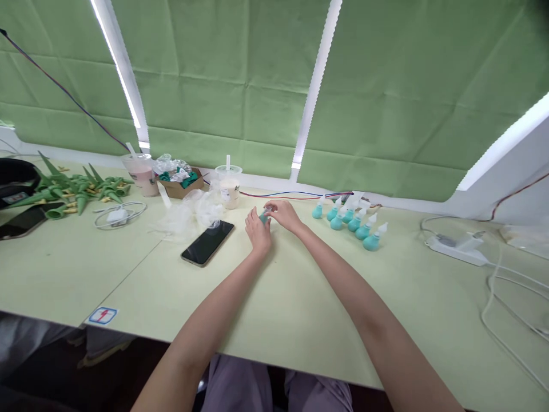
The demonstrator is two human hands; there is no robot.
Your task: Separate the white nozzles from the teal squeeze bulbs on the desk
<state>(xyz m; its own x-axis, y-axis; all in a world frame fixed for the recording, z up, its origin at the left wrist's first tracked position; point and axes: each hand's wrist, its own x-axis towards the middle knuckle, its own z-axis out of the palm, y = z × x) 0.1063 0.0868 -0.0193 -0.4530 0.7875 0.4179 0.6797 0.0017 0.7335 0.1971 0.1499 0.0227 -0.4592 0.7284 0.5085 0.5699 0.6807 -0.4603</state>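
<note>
Your left hand [258,232] is curled round a small turquoise rubbery bulb [262,218], grasping it near the middle of the pale yellow-green worktop [300,309], closer to the back edge than to the front edge. Your right hand [283,214] meets it from the other side, thumb and fingertips seemingly pinched on the bulb's pale upper end. Your fingers hide most of that end, so whether a nozzle sits straight there cannot be told.

If your left grip squeezes too hard, the soft-looking body could buckle and let the end slip askew; if it is too slack, the bulb could twist with your right fingers. Let go on a slant and its round belly might roll towards the front edge.

Towards the right edge, turquoise round-bodied bulbs with white pointed nozzles [371,242] stand in a loose cluster, several leaning. A sweep of your right forearm could knock the nearest and set others rolling.

Beside your left hand lie a black flat smartphone [208,244] and crumpled clear plastic bags [182,220]; a bulb dropped among the bags could be hard to spot. The clear plastic cup of pale drink [229,193] near the back edge could spill if your left hand catches it.
</note>
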